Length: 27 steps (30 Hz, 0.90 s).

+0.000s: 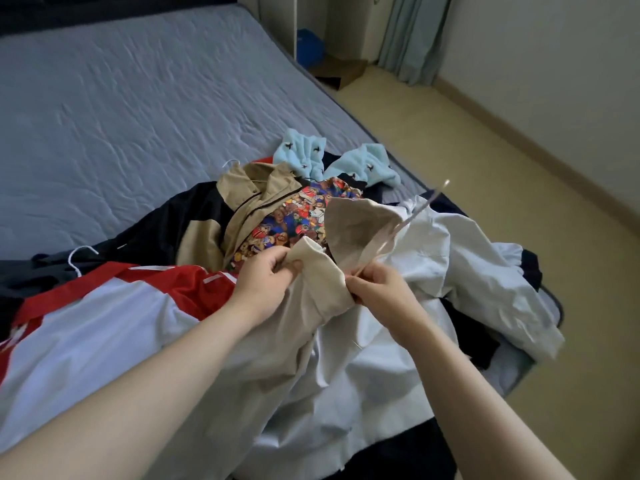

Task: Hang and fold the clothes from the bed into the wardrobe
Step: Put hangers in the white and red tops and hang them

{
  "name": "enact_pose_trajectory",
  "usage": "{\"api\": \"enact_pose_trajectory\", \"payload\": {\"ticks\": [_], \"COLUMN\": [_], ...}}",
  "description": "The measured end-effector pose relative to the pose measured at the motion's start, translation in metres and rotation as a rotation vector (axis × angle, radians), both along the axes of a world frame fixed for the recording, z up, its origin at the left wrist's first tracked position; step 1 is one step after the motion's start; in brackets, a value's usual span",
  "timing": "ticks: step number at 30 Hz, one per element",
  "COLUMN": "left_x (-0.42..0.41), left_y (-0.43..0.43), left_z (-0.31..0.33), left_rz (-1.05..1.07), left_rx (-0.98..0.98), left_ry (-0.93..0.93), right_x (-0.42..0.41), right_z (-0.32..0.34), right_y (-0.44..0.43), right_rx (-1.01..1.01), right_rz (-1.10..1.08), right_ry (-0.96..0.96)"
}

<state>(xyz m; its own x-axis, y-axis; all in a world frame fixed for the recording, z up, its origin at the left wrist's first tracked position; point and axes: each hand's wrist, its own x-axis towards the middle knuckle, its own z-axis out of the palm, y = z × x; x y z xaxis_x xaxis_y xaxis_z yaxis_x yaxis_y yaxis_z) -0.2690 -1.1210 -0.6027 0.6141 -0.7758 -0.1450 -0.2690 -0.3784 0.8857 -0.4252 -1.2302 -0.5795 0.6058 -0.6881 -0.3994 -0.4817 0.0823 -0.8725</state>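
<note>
The left hand [266, 275] grips a rolled edge of the cream top [353, 220], with the fingers curled around the cloth. The right hand [381, 289] pinches the hanger [420, 206] together with the cloth beside it. The hanger is of clear plastic and runs from this hand toward 1 o'clock, and its far end is blurred. The two hands are near each other in the middle of the view, above the pile on the bed [138, 98].

The cream top lies on top of the pile, and its hood or neck opening stands up at 12 o'clock from the hands. I cannot tell if an arm of the hanger is already inside it. The wardrobe is not in view.

I judge that the step is to put the hanger into the cream top. To do it well, the left hand should keep the neck open while the right hand slides one hanger arm into a shoulder, then the other. The hook should stay outside the neck. It is better to lift the top free of the pile first. The white jacket [467, 265] at 3 o'clock touches it and may be dragged along. The tan jacket [256, 192] at 11 o'clock and the red top [180, 285] at 9 o'clock lie close too. Thin plastic can bend, so the push should be gentle.
</note>
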Motion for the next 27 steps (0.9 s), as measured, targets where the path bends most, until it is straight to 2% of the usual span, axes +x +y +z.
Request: {"api": "enact_pose_trajectory", "payload": {"ticks": [6,10,12,15,21,24,27], "left_x": [-0.037,-0.056,-0.061,-0.064,-0.057,-0.048,-0.046], "left_y": [0.008,0.008,0.008,0.006,-0.002,-0.007,-0.012], "left_z": [0.01,0.009,0.006,0.0,-0.008,-0.006,0.002], "left_rz": [-0.088,-0.158,-0.17,-0.154,-0.121,-0.069,-0.027], "left_rx": [0.095,0.163,0.184,0.182,0.181,0.138,0.131], "left_ry": [-0.022,-0.063,-0.063,-0.061,-0.08,-0.097,-0.111], "right_x": [-0.036,-0.054,-0.059,-0.059,-0.046,-0.045,-0.047], "right_z": [-0.019,-0.04,-0.048,-0.056,-0.077,-0.074,-0.052], "right_y": [0.002,-0.007,-0.013,-0.019,-0.019,-0.01,0.001], "right_rx": [0.073,0.376,0.446,0.448,0.392,0.326,0.311], "right_rz": [-0.433,-0.662,-0.643,-0.592,-0.661,-0.589,-0.491], "right_ry": [0.041,0.017,0.05,0.049,-0.196,-0.186,-0.285]}}
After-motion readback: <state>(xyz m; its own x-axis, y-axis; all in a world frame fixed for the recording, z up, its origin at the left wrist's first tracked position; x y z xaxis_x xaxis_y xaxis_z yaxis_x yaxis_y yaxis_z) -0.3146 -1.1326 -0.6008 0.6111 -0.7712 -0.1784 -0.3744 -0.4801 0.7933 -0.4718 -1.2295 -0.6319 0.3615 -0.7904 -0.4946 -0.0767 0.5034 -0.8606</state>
